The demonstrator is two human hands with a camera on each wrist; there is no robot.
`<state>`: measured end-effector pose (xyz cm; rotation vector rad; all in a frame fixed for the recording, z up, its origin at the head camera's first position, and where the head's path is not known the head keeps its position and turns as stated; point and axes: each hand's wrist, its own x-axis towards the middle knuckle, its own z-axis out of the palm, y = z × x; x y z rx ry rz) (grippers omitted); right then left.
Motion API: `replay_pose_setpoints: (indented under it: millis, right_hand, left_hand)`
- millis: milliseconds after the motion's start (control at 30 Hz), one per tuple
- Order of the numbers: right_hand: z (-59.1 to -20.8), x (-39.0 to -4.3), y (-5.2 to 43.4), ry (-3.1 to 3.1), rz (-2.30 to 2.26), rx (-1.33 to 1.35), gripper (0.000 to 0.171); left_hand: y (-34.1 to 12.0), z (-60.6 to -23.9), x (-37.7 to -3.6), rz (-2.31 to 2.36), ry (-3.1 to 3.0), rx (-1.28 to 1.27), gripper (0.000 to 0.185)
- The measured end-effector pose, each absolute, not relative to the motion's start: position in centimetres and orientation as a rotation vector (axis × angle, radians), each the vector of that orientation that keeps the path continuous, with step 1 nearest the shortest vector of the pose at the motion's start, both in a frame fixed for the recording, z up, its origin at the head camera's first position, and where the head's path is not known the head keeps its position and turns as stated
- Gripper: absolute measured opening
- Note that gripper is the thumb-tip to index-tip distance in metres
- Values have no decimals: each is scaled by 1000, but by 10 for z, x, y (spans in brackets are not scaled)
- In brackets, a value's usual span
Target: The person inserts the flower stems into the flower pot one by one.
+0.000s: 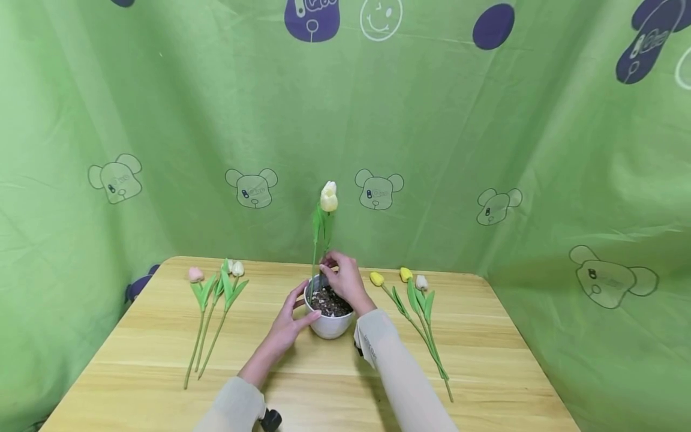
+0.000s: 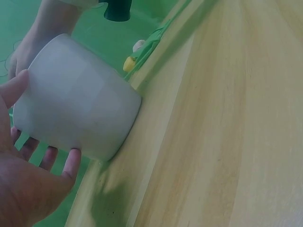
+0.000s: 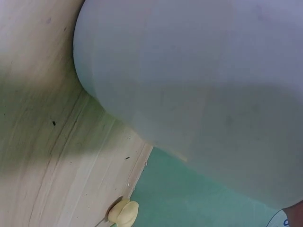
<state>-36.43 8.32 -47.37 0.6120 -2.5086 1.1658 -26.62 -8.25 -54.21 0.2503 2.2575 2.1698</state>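
Observation:
A white pot [image 1: 330, 326] with dark soil [image 1: 330, 303] stands on the table. My left hand [image 1: 286, 324] holds its left side, thumb at the front rim; the left wrist view shows fingers spread round the pot [image 2: 78, 99]. Over the pot's back rim, my right hand [image 1: 345, 279] pinches a green stem [image 1: 324, 243] between thumb and fingertips. A cream-white tulip head [image 1: 329, 197] rises above that hand. Another green stem [image 1: 314, 258] stands in the soil at the pot's left. The pot [image 3: 189, 85] fills most of the right wrist view, hiding the right fingers.
Left on the table [image 1: 135, 354] lie a pink tulip [image 1: 195, 275] and white tulips [image 1: 237, 269]. On the right lie two yellow tulips [image 1: 376, 278] and a white tulip [image 1: 421, 282], stems crossing. A green curtain [image 1: 421, 108] hangs behind the table and along its sides.

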Motion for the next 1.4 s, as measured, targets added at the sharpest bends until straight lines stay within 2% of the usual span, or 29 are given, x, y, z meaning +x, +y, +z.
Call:
replay_pose_setpoints:
  millis: [767,1400]
  right_hand:
    - [-478,-364,86,-2502,1245,541,11]
    - [-475,-365,88,-2490,1355,525,24]
  left_hand:
    - [-80,-543,-265,2120,2289,246,86]
    - [-82,-542,-264,2116,2287,243,86]
